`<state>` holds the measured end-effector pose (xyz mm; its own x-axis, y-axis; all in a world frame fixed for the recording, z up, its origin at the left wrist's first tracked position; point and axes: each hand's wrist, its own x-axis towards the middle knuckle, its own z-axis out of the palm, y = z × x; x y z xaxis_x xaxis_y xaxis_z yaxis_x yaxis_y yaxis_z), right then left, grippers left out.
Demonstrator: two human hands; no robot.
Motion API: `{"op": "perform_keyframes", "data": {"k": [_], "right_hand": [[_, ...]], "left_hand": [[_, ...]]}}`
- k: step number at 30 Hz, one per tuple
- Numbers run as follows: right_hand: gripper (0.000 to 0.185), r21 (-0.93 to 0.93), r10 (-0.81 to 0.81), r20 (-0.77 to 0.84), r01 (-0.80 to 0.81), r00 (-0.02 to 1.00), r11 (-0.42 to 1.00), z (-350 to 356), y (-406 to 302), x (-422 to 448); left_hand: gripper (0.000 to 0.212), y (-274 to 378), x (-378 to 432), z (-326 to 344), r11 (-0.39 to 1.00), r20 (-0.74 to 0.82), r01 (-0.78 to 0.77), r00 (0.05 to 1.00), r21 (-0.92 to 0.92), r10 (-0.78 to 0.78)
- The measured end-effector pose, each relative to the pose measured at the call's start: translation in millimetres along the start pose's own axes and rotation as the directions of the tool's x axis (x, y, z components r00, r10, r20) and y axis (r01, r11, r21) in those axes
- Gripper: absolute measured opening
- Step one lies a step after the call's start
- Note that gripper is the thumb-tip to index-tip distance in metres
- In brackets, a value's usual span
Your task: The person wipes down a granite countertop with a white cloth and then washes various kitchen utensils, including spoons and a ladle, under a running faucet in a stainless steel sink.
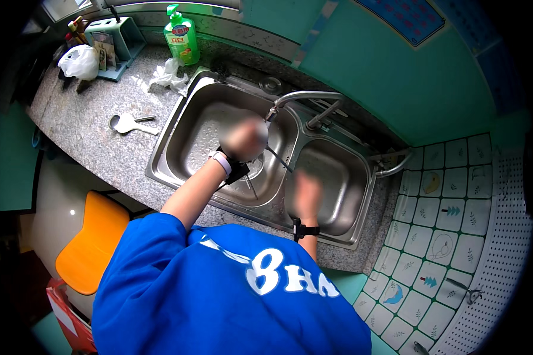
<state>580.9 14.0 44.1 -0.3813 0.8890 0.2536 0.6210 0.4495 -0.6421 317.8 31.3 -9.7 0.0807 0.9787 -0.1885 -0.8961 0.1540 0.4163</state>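
Note:
My left hand (243, 136) is blurred and hangs over the left basin (195, 120) of a steel double sink, just below the spout of the faucet (308, 95). My right hand (308, 195), also blurred, is above the right basin (342, 177). Between the hands runs a thin dark rod (279, 159), like a utensil handle, slanting across the divider. Its ends disappear at the two blurs, so which hand grips it cannot be told. A narrow metal utensil (251, 186) shows in the left basin below my left wrist.
On the granite counter (84, 111) lie a white spoon (133, 125) and a dark spoon (113, 122). Behind them are crumpled plastic (169, 76), a green pump bottle (180, 40) and a knife holder (120, 40). An orange chair (91, 248) stands below left.

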Motion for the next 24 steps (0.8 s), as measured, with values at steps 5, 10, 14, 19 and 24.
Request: {"op": "perform_keyframes", "data": {"k": [5,10,14,19,24], "right_hand": [[0.013,-0.081,-0.078,-0.065,0.073,0.995,0.994,-11,-4,2],[0.019,0.022,-0.005,-0.055,0.006,0.998,1.000,-18,4,-4],[0.016,0.054,0.051,-0.077,-0.047,0.996,0.997,-17,-4,-5],[0.015,0.056,0.023,-0.218,-0.011,0.976,0.998,-10,-14,-8],[0.017,-0.084,-0.074,-0.329,0.049,0.941,0.995,-10,-21,-9]], "left_hand": [[0.014,-9,20,-52,0.987,0.315,-0.094,0.948,0.127,0.050],[0.028,-9,24,-11,0.896,-0.075,-0.018,0.996,0.445,0.057],[0.026,-13,26,-12,0.909,0.004,-0.130,0.990,0.397,0.140],[0.024,-13,29,-1,0.717,-0.008,-0.236,0.948,0.656,0.319],[0.021,-2,14,37,0.780,-0.046,-0.243,0.944,0.577,0.328]]}}
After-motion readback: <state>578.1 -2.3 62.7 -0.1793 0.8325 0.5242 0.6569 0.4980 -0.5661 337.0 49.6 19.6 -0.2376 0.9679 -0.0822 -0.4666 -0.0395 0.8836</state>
